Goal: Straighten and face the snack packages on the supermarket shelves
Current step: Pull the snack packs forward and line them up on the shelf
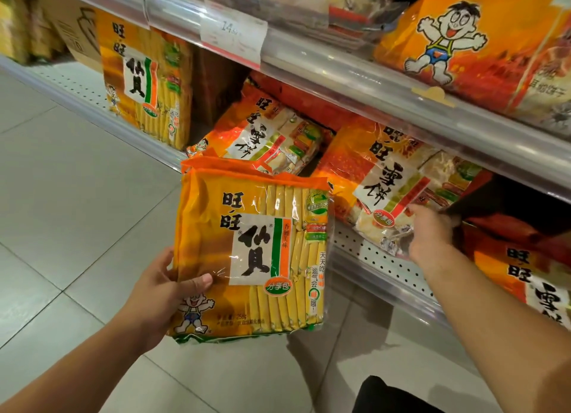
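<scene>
Head view: left hand [160,292] grips yellow package [247,252]; right hand [429,233] apart.

head view, looking down and forward, close to low shelf [386,267]

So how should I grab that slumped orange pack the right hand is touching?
Take the slumped orange pack by its two side edges, coming straight from the aisle. It leans back with its face tilted up, and the right hand touches only its lower corner, so a two-sided hold should stand it upright.
</scene>
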